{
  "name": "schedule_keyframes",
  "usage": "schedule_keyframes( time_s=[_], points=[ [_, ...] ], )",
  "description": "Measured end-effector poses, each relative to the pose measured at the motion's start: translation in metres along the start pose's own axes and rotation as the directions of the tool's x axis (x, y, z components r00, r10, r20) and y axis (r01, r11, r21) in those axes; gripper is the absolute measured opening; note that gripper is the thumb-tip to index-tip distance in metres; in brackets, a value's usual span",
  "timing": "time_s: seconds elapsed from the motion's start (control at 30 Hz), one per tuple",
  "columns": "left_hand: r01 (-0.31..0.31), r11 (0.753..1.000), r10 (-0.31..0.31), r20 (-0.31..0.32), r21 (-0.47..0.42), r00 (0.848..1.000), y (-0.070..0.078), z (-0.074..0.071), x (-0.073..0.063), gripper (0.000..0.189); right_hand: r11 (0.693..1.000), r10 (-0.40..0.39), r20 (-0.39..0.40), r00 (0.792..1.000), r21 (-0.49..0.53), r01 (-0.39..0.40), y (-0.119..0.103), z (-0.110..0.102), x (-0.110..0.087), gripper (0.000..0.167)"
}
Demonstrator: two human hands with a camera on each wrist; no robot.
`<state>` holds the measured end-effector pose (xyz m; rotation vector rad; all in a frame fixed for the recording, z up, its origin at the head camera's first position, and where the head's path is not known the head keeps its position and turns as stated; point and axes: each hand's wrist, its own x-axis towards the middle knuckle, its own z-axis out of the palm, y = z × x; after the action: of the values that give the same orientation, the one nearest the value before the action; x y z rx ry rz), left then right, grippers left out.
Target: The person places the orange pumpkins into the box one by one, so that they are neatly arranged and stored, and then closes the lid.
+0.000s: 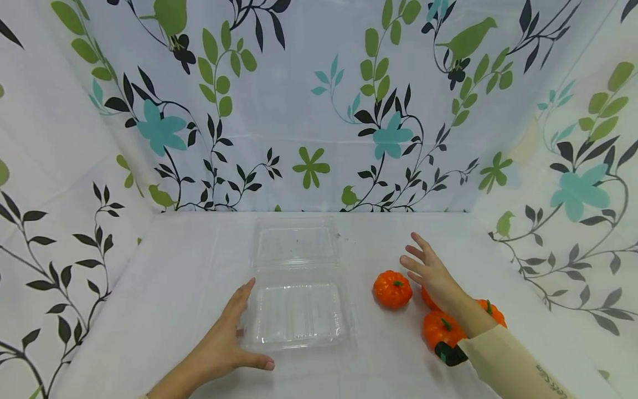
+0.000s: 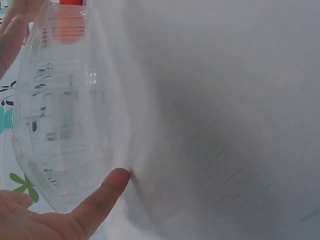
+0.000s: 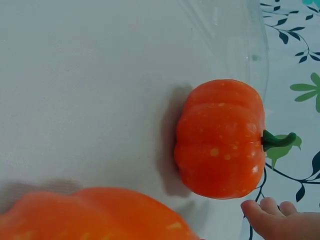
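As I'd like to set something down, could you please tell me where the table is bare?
Bare table lies left of the plastic box, beyond the left hand. A narrower strip runs between the box and the leftmost pumpkin. It is crowded on the right, where other pumpkins sit around the right forearm.

Here's the right hand [image 3: 285,223], low right, just beside an orange pumpkin [image 3: 220,139], green stem [image 3: 277,141] pointing right, a second pumpkin [image 3: 95,217] filling the lower left, a clear tray [image 3: 237,37] up top!
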<state>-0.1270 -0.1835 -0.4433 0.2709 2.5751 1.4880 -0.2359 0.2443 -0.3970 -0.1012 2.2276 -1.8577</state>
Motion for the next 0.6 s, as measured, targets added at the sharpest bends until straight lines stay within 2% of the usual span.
schedule_keyframes(
  time_s=[0.2, 0.43, 0.6],
  points=[
    [0.07, 0.996, -0.073, -0.037, -0.061, 0.997, -0.001, 0.004, -0.001, 0.152, 0.998, 0.058, -0.002, 0.998, -0.031, -0.058, 0.004, 0.001, -0.001, 0.093],
    [0.038, 0.993, -0.045, -0.06, -0.114, 0.997, -0.005, 0.004, -0.001, 0.145, 0.981, 0.179, -0.006, 0.984, -0.076, -0.179, 0.012, 0.001, -0.001, 0.097],
    [0.021, 0.987, -0.033, -0.074, -0.161, 0.997, -0.009, 0.003, -0.003, 0.139, 0.977, 0.189, -0.002, 0.982, -0.105, -0.188, 0.016, 0.003, -0.003, 0.098]
  ],
)
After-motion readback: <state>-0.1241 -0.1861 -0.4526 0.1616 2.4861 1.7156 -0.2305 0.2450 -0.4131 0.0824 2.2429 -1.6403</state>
